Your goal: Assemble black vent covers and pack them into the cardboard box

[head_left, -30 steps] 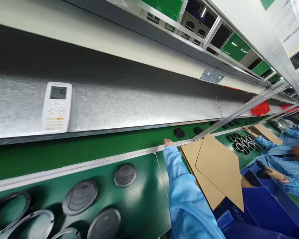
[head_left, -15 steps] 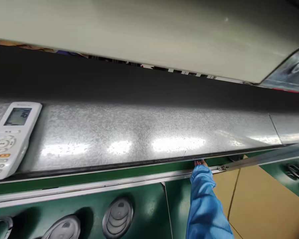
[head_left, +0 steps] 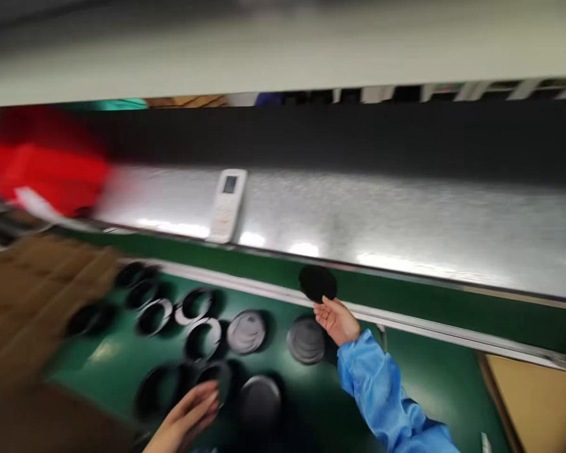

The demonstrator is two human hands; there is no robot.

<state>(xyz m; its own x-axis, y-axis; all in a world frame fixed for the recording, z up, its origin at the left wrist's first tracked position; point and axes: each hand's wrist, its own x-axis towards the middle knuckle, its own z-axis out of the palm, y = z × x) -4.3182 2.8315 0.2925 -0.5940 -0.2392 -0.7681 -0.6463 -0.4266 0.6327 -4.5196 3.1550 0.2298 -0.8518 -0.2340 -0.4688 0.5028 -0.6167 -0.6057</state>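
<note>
A dark round disc is pinched at its lower edge by my right hand, in a blue sleeve. It is held up in front of the shelf edge. My left hand, smeared by motion, has its fingers together on a dark ring above the green surface. Close by are a grey round vent with curved slats, a second slatted vent below my right hand, and a dark round piece. Several black and silver rings lie on the left.
A metal shelf runs across above the green work surface, with a white remote control on it. Brown cardboard and a blurred red thing are at the left. A tan board lies at the right.
The view has swung left and back, showing more rings and the red thing. My right hand has come out from under the shelf edge with the dark disc. My left hand has entered view.
</note>
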